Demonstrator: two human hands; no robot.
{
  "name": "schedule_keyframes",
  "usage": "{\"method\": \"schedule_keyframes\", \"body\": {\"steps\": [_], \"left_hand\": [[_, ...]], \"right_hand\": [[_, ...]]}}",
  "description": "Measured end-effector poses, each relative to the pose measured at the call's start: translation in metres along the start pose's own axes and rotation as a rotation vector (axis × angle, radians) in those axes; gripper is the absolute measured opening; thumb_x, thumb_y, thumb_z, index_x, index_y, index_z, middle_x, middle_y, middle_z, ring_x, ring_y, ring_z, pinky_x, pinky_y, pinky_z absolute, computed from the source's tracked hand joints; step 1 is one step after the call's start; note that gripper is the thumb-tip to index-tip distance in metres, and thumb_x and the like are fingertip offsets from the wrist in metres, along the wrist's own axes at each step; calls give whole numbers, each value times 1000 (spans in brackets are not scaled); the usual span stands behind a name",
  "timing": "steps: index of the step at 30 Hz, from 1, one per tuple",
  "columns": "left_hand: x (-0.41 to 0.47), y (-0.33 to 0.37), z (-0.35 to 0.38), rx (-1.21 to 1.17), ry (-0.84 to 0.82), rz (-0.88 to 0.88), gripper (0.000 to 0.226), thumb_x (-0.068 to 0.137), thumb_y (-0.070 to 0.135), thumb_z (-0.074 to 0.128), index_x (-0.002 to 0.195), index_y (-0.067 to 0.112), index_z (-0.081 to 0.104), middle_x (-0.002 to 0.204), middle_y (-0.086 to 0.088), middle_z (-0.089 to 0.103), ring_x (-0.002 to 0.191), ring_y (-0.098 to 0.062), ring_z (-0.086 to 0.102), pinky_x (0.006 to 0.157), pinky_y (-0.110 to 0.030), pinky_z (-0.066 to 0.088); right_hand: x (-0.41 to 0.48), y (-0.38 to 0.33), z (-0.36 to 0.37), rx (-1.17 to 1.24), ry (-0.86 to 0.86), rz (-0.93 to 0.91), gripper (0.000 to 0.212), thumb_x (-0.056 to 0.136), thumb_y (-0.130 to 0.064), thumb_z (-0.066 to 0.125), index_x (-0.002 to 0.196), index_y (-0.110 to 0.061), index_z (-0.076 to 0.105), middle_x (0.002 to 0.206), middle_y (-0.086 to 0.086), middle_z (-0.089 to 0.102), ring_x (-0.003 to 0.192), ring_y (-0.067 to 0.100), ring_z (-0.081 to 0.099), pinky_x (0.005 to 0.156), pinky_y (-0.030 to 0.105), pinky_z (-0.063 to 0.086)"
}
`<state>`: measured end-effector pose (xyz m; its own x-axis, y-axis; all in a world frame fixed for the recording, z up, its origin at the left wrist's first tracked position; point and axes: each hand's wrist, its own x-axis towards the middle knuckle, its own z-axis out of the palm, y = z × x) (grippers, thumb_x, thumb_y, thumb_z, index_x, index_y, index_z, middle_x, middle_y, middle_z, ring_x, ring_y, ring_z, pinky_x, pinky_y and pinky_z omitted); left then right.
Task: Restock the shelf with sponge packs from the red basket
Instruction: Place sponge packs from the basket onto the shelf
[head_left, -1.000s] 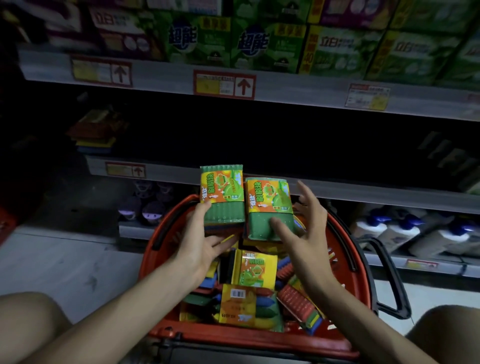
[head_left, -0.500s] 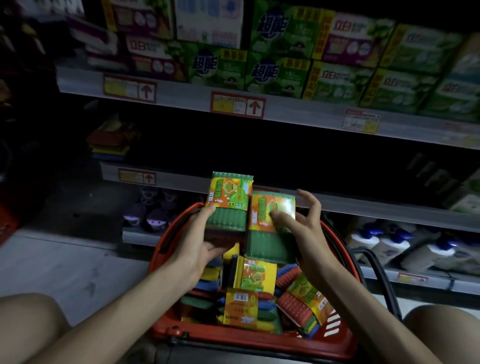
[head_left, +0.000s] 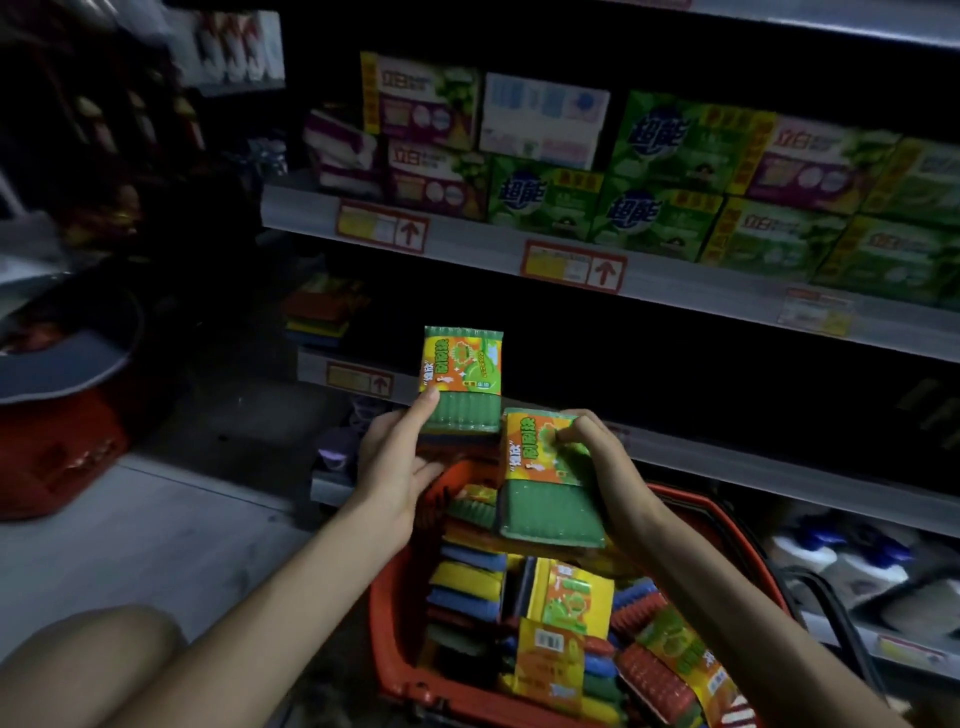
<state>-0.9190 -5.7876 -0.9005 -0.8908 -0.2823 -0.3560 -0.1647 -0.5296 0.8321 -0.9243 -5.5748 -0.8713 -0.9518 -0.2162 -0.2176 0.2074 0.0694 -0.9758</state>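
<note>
**Inspector A:** Progress on the restock?

**Inspector B:** We judge it early. The shelf (head_left: 753, 467) is a dark bay and looks largely unfilled as far as we can see. Only a small stack of sponges (head_left: 317, 317) sits at its far left end. The red basket (head_left: 400, 639) stands below and in front of it, with many sponge packs (head_left: 566, 597) lying inside. Two are out. The raised pack (head_left: 462, 379) is upright before the shelf opening, and the left hand (head_left: 395, 462) grips its lower part, thumb on the face. The tilted pack (head_left: 545, 483) hangs just above the basket, with the right hand (head_left: 602, 462) curled over its top edge. Neither is on the shelf yet.

**Inspector A:** Surroundings and obstructions?

**Inspector B:** Soap cartons (head_left: 654, 176) fill the shelf above. A second red crate (head_left: 57, 457) sits well apart on the left, and bottles (head_left: 852, 566) lie on the lowest shelf to the right. We find nothing blocking the bay itself, though its depth is too dark to judge.
</note>
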Motion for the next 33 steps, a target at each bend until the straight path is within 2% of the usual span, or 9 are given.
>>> {"method": "schedule_keyframes", "body": {"steps": [3,6,8,13,16,22,27,29,33], "left_hand": [[11,9,-10,-10,70,42,46,82,42,83,115,17,64,125,-11,69,114,-28,68,99,-44,56],[21,17,-16,-22,118,56,40,85,36,81,113,13,65,117,-11,72,108,-26,70,91,-41,59],[29,23,-21,-9,159,71,37,84,35,82,110,13,67,115,-12,73,107,-26,70,90,-42,59],[48,40,-32,42,193,117,39,82,36,85,106,11,67,108,-10,75,103,-23,72,86,-43,62],[56,52,-36,96,205,152,35,82,37,84,103,14,69,102,-4,74,98,-17,70,76,-37,61],[86,72,-39,137,247,200,33,82,42,83,103,19,70,105,-2,73,98,-18,68,70,-34,56],[116,86,-42,279,231,267,41,66,66,80,93,36,76,104,3,76,99,-19,71,86,-46,61],[132,84,-46,308,226,274,39,61,74,73,87,45,75,106,7,74,103,-19,70,91,-48,60],[143,87,-49,353,195,293,11,83,58,62,79,59,73,102,19,69,112,-16,64,102,-47,54]], "right_hand": [[15,2,14,-21,-45,60,68,82,-53,58,119,3,51,91,20,62,77,33,68,67,38,56],[31,0,31,-107,-53,-14,55,86,-65,66,111,-16,58,81,9,67,69,27,71,66,38,57],[39,-2,39,-166,-54,-80,41,82,-62,65,109,-32,61,88,7,71,69,24,73,66,38,58],[49,-4,54,-211,-169,-163,37,84,-60,72,120,-54,62,102,-3,75,82,18,77,72,28,60],[55,-6,78,-179,-237,-201,48,85,-46,76,128,-53,57,110,-19,73,94,12,76,77,23,57],[76,-8,126,-56,-273,-265,43,94,-21,66,126,-47,54,107,-15,77,88,15,77,69,20,56],[101,-7,147,7,-248,-276,48,93,-21,68,123,-54,50,107,-22,75,91,15,77,68,20,56],[109,-10,151,15,-232,-260,48,90,-26,70,123,-53,49,113,-16,75,90,11,76,66,18,55],[127,-7,154,-51,-178,-179,83,87,-39,74,157,-36,29,147,-6,52,93,5,74,65,16,54]]}}
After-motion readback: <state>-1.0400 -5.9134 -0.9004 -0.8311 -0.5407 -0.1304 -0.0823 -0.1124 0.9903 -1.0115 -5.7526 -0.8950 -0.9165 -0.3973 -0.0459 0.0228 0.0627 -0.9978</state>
